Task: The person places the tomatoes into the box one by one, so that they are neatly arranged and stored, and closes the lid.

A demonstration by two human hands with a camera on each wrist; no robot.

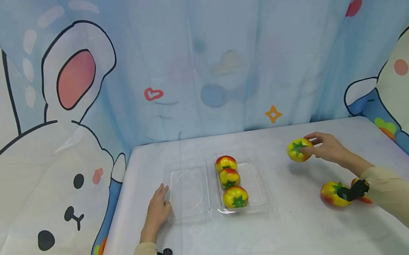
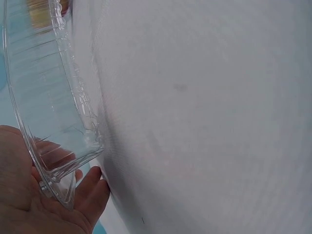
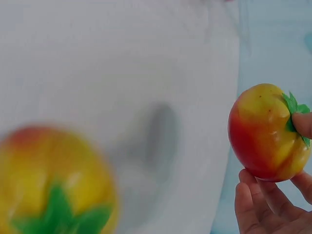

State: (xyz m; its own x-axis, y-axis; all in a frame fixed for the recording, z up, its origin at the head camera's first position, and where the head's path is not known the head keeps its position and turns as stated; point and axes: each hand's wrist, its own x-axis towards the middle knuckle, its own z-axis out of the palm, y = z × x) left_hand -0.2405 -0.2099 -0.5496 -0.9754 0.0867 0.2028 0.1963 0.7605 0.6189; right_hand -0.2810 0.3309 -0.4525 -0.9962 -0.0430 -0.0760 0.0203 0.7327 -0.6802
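A clear plastic clamshell box lies unfolded, with its lid [image 1: 189, 191] on the left and its tray [image 1: 254, 186] on the right. A column of three yellow-red persimmons [image 1: 235, 197] fills the tray's left side. My left hand [image 1: 159, 209] touches the lid's left edge, its fingers loosely extended by the corner [image 2: 73, 195]. Above the table at the right, my right hand [image 1: 326, 148] pinches another persimmon [image 1: 300, 150] between thumb and fingers. The right wrist view shows the thumb on the green calyx of this held persimmon [image 3: 268, 134].
Two more persimmons lie at the right, one in plain sight [image 1: 332, 194] and the other [image 1: 365, 198] partly behind the right wrist's black camera [image 1: 353, 191]. A white cloth covers the table [image 1: 284, 239]. Behind hangs a blue cartoon curtain [image 1: 163, 63].
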